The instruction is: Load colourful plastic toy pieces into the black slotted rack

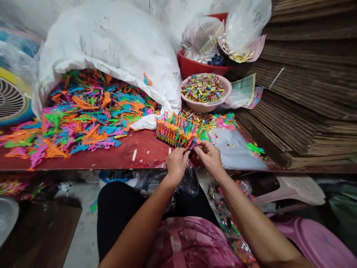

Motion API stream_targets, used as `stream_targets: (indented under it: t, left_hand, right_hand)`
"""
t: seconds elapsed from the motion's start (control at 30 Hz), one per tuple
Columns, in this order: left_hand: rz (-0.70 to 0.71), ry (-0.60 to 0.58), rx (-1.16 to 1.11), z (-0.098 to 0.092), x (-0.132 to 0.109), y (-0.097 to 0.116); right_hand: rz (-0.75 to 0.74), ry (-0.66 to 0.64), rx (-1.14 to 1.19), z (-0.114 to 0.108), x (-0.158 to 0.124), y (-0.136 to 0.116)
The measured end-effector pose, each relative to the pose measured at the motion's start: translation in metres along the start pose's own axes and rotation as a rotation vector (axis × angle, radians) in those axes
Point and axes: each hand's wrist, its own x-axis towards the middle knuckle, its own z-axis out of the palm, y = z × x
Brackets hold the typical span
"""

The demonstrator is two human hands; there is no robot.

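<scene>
Place: small hand-assembly workshop, cramped and makeshift.
Ahead of the left hand [176, 163] and right hand [209, 158]: red-topped workbench [145, 149], heaped with bright moulded plastic pieces [92, 111] spilling from a white woven sack [111, 41].
Beyond the hands: pink basin [195, 106] of small striped tubes [203, 87], red plastic tub [192, 65] stuffed with plastic bags [200, 33].
Right of the hands: tall stacks of corrugated cardboard [301, 74].
Left of the hands: electric fan [11, 100].
Below the hands: concrete floor [80, 230], pink plastic stool [295, 190].

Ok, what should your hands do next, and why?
Probably tuck the small toy between your left hand and right hand into the row of colourful toys, since both hands are pinching right at that row's end.
</scene>
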Motion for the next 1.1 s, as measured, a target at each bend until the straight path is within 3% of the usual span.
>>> stream_targets:
  t: [0.2,0.4,0.57,0.67,0.77,0.93,1.03,1.1]
  left_hand:
    - [0.083,0.006,-0.013,0.007,0.001,0.0]
    - [0.098,-0.037,0.074,0.011,0.004,-0.003]
    - [0.096,-0.064,0.095,0.009,0.004,-0.002]
    - [0.062,-0.075,0.118,0.007,0.004,0.001]
    - [0.024,-0.091,0.155,0.005,0.005,0.002]
    - [-0.064,-0.098,0.23,-0.003,0.006,-0.001]
    - [-0.079,-0.126,0.294,-0.01,0.008,-0.005]
    - [-0.073,-0.15,0.323,-0.015,0.01,-0.008]
  right_hand:
    - [0.051,0.051,-0.034,0.002,0.005,-0.01]
    - [-0.108,0.07,-0.453,0.002,0.005,-0.02]
    - [-0.124,0.105,-0.697,0.012,0.006,-0.026]
    - [-0.111,0.126,-0.713,0.017,0.004,-0.028]
    - [-0.112,0.111,-0.58,0.016,-0.003,-0.025]
    - [-0.038,0.067,-0.319,-0.012,-0.015,0.005]
    - [0.084,0.148,-0.441,-0.043,-0.014,0.033]
    - [0.122,0.136,-0.587,-0.06,-0.011,0.049]
